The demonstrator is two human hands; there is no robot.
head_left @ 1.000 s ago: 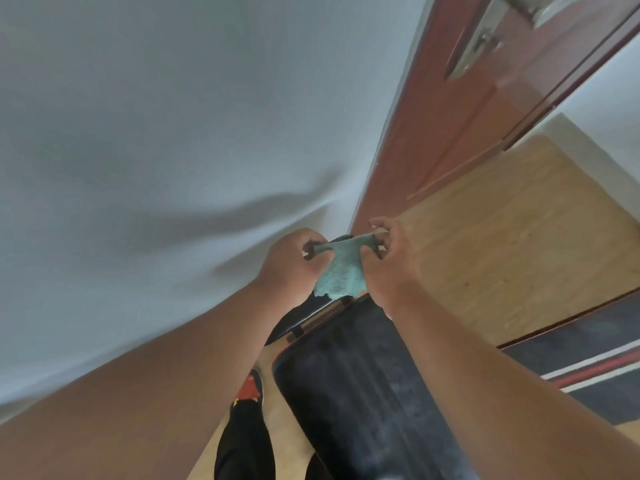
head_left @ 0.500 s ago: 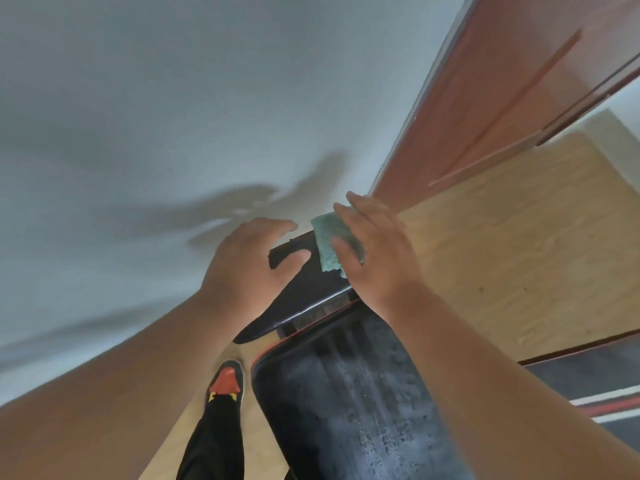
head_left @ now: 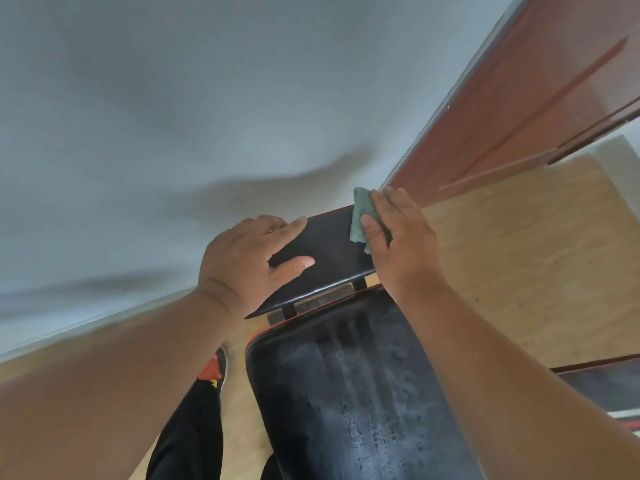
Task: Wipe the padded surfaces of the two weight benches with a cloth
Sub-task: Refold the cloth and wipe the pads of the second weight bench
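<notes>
While the right hand (head_left: 398,244) is pressing a green cloth (head_left: 362,216) under flat fingers at the small pad's (head_left: 332,251) far right corner, the left hand (head_left: 249,261), fingers spread, is bracing its left edge; the long pad (head_left: 353,393) is showing wet streaks, likely wiped; a second bench (head_left: 602,386) probably remains.

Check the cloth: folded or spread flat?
Folded or bunched, not spread. The cloth shows as a small thick wad under the right hand, pressed on the pad.

Green cloth (head_left: 360,216) on black pad (head_left: 332,251)
</notes>
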